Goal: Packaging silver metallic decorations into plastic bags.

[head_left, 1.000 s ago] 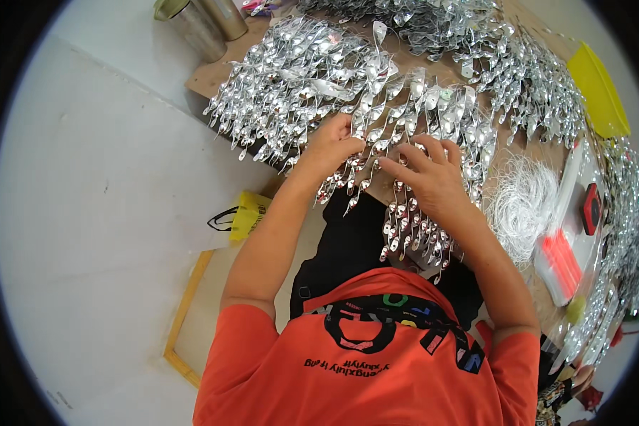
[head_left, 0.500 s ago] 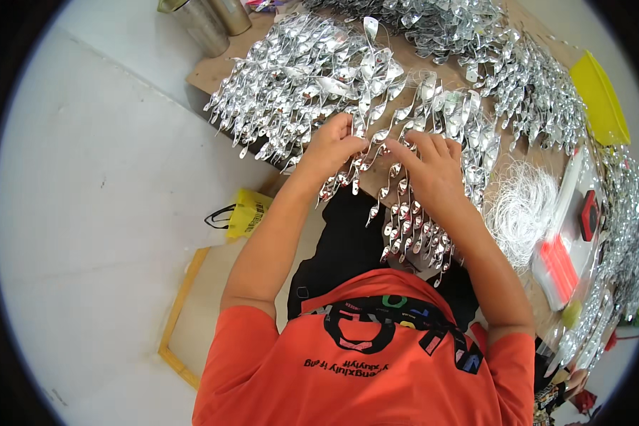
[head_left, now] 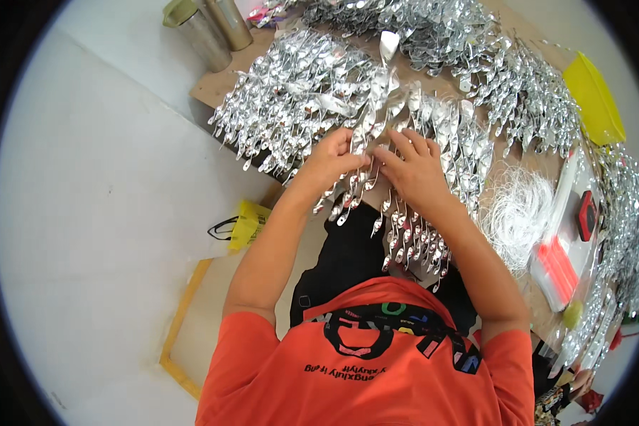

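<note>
Silver twisted spiral strips (head_left: 366, 131) lie in rows over the near edge of the table. My left hand (head_left: 330, 160) is closed, its thumb and forefinger pinching a strip near the middle of the bunch. Just right of it, my right hand (head_left: 415, 174) has its fingers apart and bent over the strips, thumb side toward the left hand. No strip can be seen gripped in it, though its palm side is hidden. Several strips (head_left: 412, 241) hang down over my lap. A thick pile of the same strips (head_left: 298, 92) spreads to the left of my hands.
More silver strips (head_left: 433, 32) are heaped along the far side. On the right are a coil of white string (head_left: 522, 213), a red-and-black block (head_left: 586, 215), pink-ended sticks (head_left: 557, 266) and a yellow tray (head_left: 595, 99). Two metal bottles (head_left: 204, 35) stand far left. Another person's hand (head_left: 582, 381) shows lower right.
The right hand has moved left, closer to the left hand, and its fingers have spread. The strips between the hands have shifted, with a wide strip end now raised above them.
</note>
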Tool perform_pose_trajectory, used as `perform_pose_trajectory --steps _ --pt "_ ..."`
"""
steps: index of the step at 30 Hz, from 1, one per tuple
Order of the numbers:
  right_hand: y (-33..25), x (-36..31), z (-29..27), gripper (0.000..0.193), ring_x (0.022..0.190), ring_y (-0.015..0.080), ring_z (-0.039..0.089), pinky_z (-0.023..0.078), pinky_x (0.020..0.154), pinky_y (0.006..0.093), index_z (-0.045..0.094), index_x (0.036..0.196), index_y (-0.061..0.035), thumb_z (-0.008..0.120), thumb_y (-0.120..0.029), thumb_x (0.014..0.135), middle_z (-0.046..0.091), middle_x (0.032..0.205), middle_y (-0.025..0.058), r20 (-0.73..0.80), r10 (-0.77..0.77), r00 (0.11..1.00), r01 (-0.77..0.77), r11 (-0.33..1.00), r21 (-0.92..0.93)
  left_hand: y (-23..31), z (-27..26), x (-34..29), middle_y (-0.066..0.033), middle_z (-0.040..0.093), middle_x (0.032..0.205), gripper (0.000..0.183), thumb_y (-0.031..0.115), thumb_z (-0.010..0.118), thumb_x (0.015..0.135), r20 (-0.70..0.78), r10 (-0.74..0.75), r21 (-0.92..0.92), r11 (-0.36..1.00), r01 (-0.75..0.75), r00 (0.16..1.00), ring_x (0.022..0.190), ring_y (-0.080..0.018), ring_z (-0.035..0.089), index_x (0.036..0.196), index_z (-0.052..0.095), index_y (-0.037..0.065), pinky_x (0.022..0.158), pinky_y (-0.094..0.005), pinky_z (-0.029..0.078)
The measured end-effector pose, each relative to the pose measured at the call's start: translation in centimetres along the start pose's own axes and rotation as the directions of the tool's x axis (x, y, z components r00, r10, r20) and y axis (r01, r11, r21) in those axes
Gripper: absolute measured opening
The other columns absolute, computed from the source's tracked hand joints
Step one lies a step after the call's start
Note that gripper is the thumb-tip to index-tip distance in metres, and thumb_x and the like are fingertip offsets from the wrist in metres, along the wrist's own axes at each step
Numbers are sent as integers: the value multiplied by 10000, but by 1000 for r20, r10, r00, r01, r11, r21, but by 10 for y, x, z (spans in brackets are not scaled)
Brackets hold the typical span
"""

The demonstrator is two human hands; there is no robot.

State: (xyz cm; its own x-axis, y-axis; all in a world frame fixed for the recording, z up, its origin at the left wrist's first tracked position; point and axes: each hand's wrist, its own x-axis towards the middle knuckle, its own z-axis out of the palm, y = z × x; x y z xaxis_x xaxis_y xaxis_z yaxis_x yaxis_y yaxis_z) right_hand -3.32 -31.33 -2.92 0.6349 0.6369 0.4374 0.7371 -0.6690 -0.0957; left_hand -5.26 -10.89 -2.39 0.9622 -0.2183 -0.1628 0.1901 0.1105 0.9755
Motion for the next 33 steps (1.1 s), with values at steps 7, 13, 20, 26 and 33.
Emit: perform_pose_trajectory --steps 7,13,20,26,33 --pt "6 -8 -1 273 1199 301 456 355 948 469 622 1072 -227 640 -166 806 525 1293 23 13 -16 1000 16 999 -41 41 -22 -14 -59 641 926 351 75 630 847 -144 -15 171 984 39 989 780 -143 662 1167 512 -6 679 -248 518" --pt "11 -16 -6 244 1210 304 454 359 948 469 634 1053 -232 621 -171 817 536 1278 27 -8 -16 1000 15 997 -78 77 -44 -15 -57 646 910 370 103 636 841 -285 225 356 927 -115 932 754 -126 639 1185 525 24 680 -262 498" --pt "8 -18 -8 233 1218 310 451 353 963 464 640 1042 -218 606 -167 817 547 1263 44 -21 0 1000 -1 999 -50 63 -91 13 -149 636 1009 335 69 572 787 -270 636 961 220 166 723 945 -338 606 1121 581 71 795 -457 476" --pt "11 -26 -7 272 1226 318 446 337 1003 461 625 1063 -203 611 -143 798 546 1246 50 5 1 1000 -1 998 -58 45 -88 10 -133 623 1020 372 128 607 788 -259 560 963 85 256 787 947 -338 601 1157 575 90 807 -442 480" --pt "25 -41 -43 429 1192 309 487 374 1005 435 605 1206 -190 677 -114 790 541 1294 89 -162 155 975 -104 952 287 45 -62 -2 -151 600 1079 560 161 688 743 -156 595 977 -26 212 788 1019 -354 565 1274 526 90 862 -470 456"
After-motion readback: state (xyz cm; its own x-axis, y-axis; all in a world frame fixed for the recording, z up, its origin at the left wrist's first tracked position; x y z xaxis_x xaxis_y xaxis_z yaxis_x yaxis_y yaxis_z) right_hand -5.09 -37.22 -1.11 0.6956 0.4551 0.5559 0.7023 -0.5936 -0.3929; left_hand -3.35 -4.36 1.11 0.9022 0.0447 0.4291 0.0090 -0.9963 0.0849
